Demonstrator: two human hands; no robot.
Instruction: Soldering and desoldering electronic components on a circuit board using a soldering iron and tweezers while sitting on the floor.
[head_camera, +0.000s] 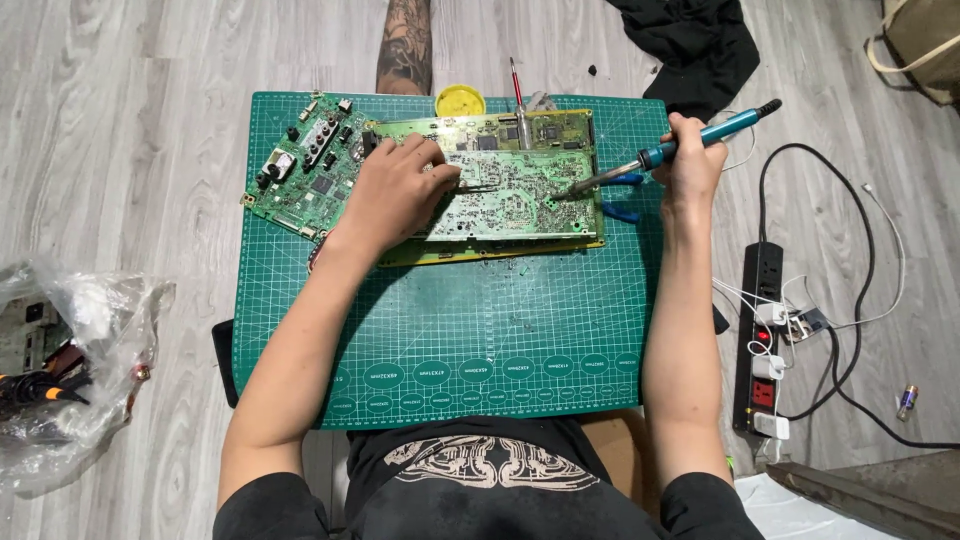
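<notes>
- A clear plastic bag (70, 370) of tools lies on the grey wood floor at the far left.
- A small green circuit board (305, 175) sits tilted on the top-left corner of the green cutting mat (480, 340).
- The left hand (395, 195) rests on the large circuit board (510, 185), fingers curled and pinching tweezers (475, 188) whose tips point right across the board.
- The large circuit board lies solder side up at the mat's top centre, just below a round yellow tin (460, 100).
- The right hand (688, 160) is closed around the blue handle of a soldering iron (665, 152), its tip touching the board's right part.
- A black power strip (762, 335) with white plugs lies on the floor to the right, well apart from the mat.
</notes>
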